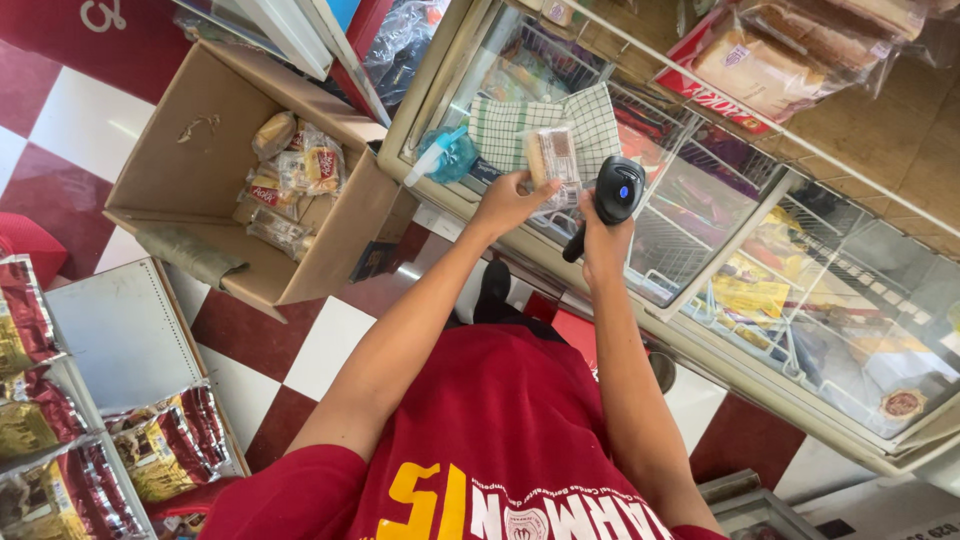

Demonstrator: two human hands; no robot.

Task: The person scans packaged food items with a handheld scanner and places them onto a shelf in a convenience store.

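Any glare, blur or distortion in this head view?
Head view: bright daylight; reflections on the freezer's glass lid; wide-angle bending at the edges; left hand with wrapped snack and right hand with black scanner sharp.

Black scanner (pixel 617 190), green-checked cloth (pixel 510 125), red-white checkered floor (pixel 330 340)

Freezer (pixel 760 390) runs off the right edge; scanner (pixel 612 200) handle hidden by fingers.

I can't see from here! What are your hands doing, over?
Left hand holds wrapped snack packet. Right hand grips black scanner beside it. Nothing between them, over.
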